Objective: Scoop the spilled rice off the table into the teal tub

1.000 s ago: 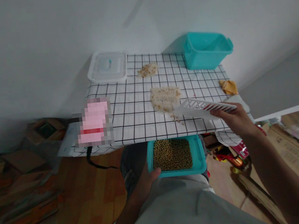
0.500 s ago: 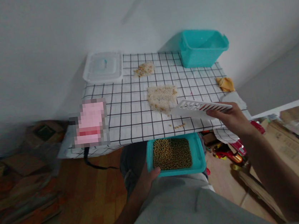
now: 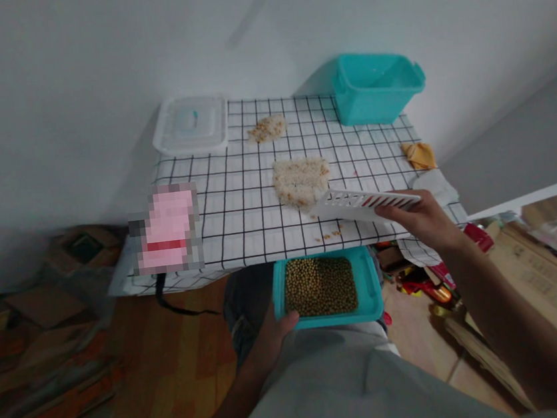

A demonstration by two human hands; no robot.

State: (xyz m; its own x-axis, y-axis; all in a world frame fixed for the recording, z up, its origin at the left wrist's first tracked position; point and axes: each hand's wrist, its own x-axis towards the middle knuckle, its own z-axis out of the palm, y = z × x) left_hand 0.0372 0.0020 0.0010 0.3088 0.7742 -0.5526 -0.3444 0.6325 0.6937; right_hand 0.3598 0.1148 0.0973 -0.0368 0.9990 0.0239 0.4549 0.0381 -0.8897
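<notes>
My left hand (image 3: 269, 337) grips the near left corner of a teal tray (image 3: 373, 292) filled with small tan beans, held just below the table's front edge. My right hand (image 3: 423, 218) is closed on a white slotted scoop (image 3: 358, 203), whose front edge rests on the checked tablecloth (image 3: 239, 213) at the near side of a pile of pale grains (image 3: 300, 181). A few loose grains (image 3: 330, 234) lie by the table edge, above the tray. A smaller brownish pile (image 3: 267, 128) lies farther back.
A clear lidded box (image 3: 190, 124) sits at the back left, a teal tub (image 3: 376, 86) at the back right, a yellow cloth (image 3: 418, 155) at the right edge. A blurred pink thing (image 3: 167, 228) lies front left. Cardboard and clutter cover the floor on both sides.
The scoop has slid a little left and back, toward the pale pile. A few grains it left behind lie near the table edge. The tray and left hand have barely moved.
</notes>
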